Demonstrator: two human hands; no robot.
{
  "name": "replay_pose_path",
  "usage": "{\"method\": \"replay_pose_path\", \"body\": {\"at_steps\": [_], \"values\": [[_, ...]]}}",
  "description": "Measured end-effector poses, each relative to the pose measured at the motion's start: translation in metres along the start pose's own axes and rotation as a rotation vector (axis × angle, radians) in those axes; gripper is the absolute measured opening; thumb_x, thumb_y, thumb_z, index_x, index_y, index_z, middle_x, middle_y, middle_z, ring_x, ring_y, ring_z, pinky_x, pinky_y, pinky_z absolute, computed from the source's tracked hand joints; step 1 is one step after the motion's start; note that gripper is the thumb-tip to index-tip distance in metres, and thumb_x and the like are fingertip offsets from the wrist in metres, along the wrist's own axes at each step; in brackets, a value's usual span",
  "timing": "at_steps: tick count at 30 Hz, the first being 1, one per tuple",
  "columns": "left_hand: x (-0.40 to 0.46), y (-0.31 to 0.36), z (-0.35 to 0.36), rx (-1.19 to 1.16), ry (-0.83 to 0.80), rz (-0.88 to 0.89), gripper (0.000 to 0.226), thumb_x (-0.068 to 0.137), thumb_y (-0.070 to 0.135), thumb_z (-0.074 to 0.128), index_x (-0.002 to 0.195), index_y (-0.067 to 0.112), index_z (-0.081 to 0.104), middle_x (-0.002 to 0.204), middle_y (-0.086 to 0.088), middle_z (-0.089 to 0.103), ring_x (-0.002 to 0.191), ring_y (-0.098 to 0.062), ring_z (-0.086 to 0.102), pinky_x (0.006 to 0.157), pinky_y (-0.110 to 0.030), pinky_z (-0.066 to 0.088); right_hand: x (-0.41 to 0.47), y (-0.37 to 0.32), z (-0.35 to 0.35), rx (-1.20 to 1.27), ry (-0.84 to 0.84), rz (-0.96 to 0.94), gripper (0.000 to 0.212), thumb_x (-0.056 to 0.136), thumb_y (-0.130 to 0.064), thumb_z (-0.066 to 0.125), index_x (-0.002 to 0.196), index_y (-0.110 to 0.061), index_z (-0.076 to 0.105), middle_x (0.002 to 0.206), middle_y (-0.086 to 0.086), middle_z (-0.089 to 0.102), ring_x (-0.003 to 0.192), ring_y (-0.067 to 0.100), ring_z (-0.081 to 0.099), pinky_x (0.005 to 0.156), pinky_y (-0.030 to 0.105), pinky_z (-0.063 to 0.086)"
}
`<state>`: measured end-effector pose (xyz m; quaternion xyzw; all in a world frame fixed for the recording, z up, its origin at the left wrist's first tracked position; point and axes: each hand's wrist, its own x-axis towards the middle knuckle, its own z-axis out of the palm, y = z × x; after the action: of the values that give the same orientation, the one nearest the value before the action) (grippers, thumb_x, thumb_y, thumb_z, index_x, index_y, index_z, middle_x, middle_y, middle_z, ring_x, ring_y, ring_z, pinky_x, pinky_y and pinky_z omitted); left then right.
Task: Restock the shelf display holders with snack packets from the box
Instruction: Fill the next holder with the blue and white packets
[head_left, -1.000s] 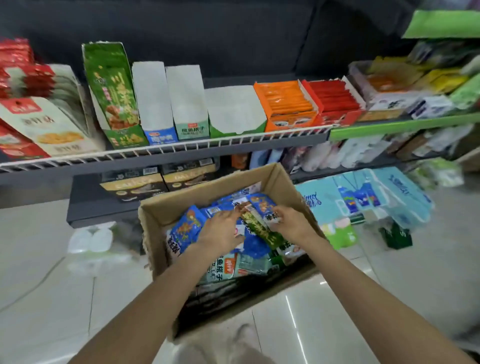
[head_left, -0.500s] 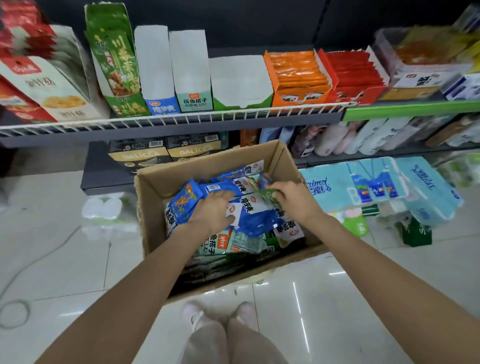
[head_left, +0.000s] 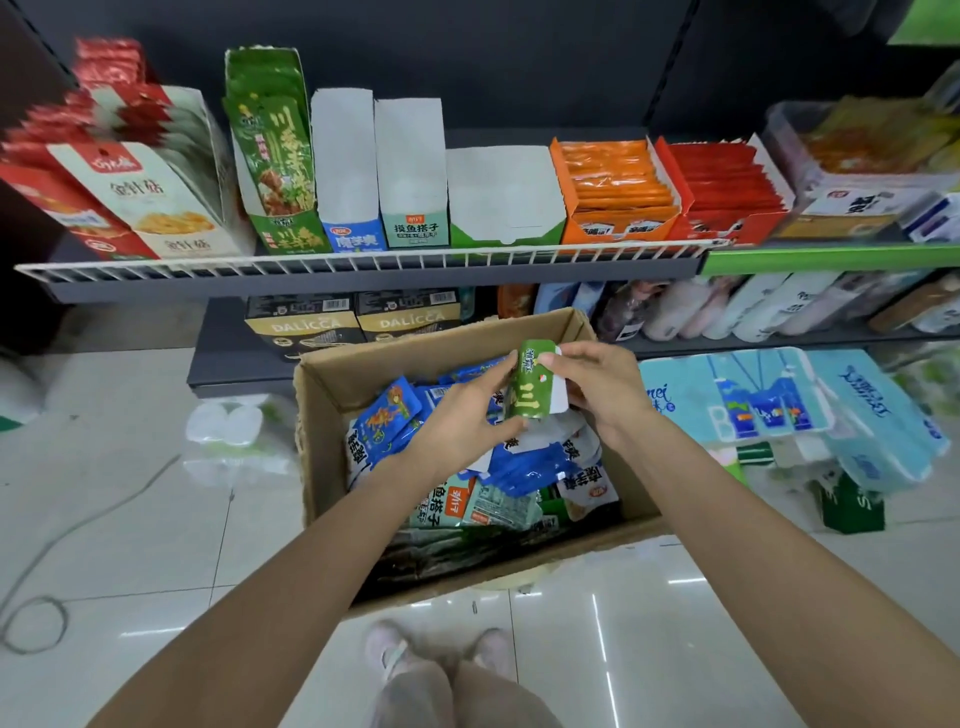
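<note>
Green packet (head_left: 529, 382) held above far edge of box (head_left: 332, 379), upright. Left hand (head_left: 462, 415) grip clamped on its lower left side; right hand (head_left: 597, 384) pinches upper right. Blue packets (head_left: 524, 462) fill box, below shelf (head_left: 363, 267).

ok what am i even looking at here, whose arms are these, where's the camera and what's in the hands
No machine here: these are a person's two bare arms, filmed by one wide-angle camera worn on their head, looking forward and down. That is why shoes show at the bottom edge. On the white tiled floor sits an open brown cardboard box full of loose snack packets, mostly blue ones. Above it a wire-fronted shelf carries cardboard display holders; several white ones look empty. The left hand and right hand together grip a small green snack packet with a white packet behind it, lifted just above the box.
</note>
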<state>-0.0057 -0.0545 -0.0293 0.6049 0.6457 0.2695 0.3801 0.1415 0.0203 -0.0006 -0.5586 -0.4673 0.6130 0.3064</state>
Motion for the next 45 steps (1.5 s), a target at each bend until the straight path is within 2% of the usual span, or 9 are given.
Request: {"method": "replay_pose_path", "body": {"at_steps": [5, 11, 16, 20, 27, 30, 34, 38, 45], "values": [[-0.011, 0.010, -0.029, 0.070, 0.226, 0.123, 0.036, 0.099, 0.011, 0.042, 0.133, 0.020, 0.050, 0.056, -0.002, 0.054, 0.040, -0.006, 0.038, 0.043, -0.017, 0.031, -0.004, -0.013, 0.004, 0.101, -0.031, -0.002, 0.008, 0.083, -0.019, 0.071, 0.078, -0.012, 0.070, 0.084, 0.008, 0.065, 0.082, 0.023, 0.060, 0.078, 0.040, 0.050], [-0.014, 0.006, -0.083, -0.198, 0.416, -0.048, 0.021, 0.099, 0.024, 0.045, 0.079, 0.019, 0.046, 0.066, -0.002, 0.040, 0.064, -0.013, 0.037, 0.064, -0.031, 0.033, -0.008, -0.042, 0.017, -0.082, -0.120, -0.108, 0.016, 0.092, -0.020, 0.059, 0.077, -0.017, 0.064, 0.083, 0.009, 0.062, 0.082, 0.025, 0.059, 0.067, 0.041, 0.049], [-0.017, -0.001, -0.127, -0.281, 0.525, -0.105, 0.039, 0.089, 0.046, 0.049, 0.092, 0.007, 0.054, 0.082, -0.023, 0.059, 0.076, -0.016, 0.050, 0.070, -0.051, 0.049, -0.006, -0.077, 0.039, -0.330, -0.115, -0.292, 0.020, 0.095, -0.024, 0.053, 0.078, -0.015, 0.053, 0.081, 0.007, 0.058, 0.082, 0.024, 0.055, 0.069, 0.039, 0.044], [-0.020, 0.016, -0.165, -0.149, 0.637, -0.081, 0.032, 0.096, 0.016, 0.051, 0.066, 0.013, 0.038, 0.055, -0.005, 0.038, 0.050, -0.007, 0.034, 0.049, -0.022, 0.028, 0.001, -0.108, 0.065, -0.446, -0.129, -0.406, 0.016, 0.097, -0.022, 0.050, 0.086, -0.009, 0.049, 0.092, 0.013, 0.059, 0.087, 0.023, 0.056, 0.068, 0.032, 0.040], [-0.004, 0.019, -0.238, 0.084, 0.756, 0.008, 0.024, 0.089, 0.015, 0.059, 0.069, 0.012, 0.046, 0.059, -0.002, 0.050, 0.052, -0.012, 0.042, 0.046, -0.013, 0.030, 0.010, -0.157, 0.140, -0.423, -0.083, -0.411, 0.017, 0.100, -0.026, 0.040, 0.099, -0.010, 0.044, 0.102, 0.005, 0.053, 0.079, 0.013, 0.052, 0.050, 0.024, 0.046], [0.008, 0.019, -0.257, 0.223, 0.632, 0.142, 0.012, 0.087, 0.011, 0.058, 0.080, 0.005, 0.050, 0.067, -0.001, 0.053, 0.061, -0.016, 0.051, 0.060, -0.021, 0.042, 0.010, -0.172, 0.182, -0.171, -0.165, -0.269, 0.016, 0.102, -0.024, 0.036, 0.099, -0.009, 0.041, 0.091, 0.003, 0.047, 0.075, 0.014, 0.053, 0.041, 0.028, 0.052], [0.030, -0.001, -0.270, 0.204, 0.317, 0.304, 0.030, 0.083, 0.007, 0.060, 0.071, 0.017, 0.035, 0.123, -0.013, 0.054, 0.130, -0.020, 0.041, 0.098, -0.028, 0.037, 0.024, -0.183, 0.225, -0.145, -0.169, -0.291, 0.014, 0.102, -0.020, 0.036, 0.093, -0.015, 0.045, 0.082, 0.008, 0.057, 0.060, 0.016, 0.058, 0.043, 0.024, 0.048], [0.040, -0.022, -0.289, 0.137, 0.233, 0.363, 0.035, 0.085, 0.029, 0.066, 0.069, 0.021, 0.036, 0.117, 0.000, 0.042, 0.103, -0.013, 0.045, 0.082, -0.010, 0.034, 0.040, -0.186, 0.242, -0.191, -0.140, -0.305, 0.022, 0.099, -0.015, 0.039, 0.103, -0.030, 0.055, 0.098, 0.012, 0.062, 0.072, 0.021, 0.060, 0.052, 0.026, 0.046], [0.064, -0.024, -0.309, -0.103, 0.202, 0.323, 0.022, 0.086, 0.023, 0.066, 0.100, 0.020, 0.049, 0.111, 0.006, 0.051, 0.104, -0.009, 0.049, 0.087, -0.026, 0.037, 0.050, -0.198, 0.246, -0.092, -0.126, -0.238, 0.034, 0.095, -0.001, 0.038, 0.101, -0.022, 0.064, 0.082, 0.012, 0.066, 0.054, 0.017, 0.059, 0.048, 0.027, 0.050]]}}
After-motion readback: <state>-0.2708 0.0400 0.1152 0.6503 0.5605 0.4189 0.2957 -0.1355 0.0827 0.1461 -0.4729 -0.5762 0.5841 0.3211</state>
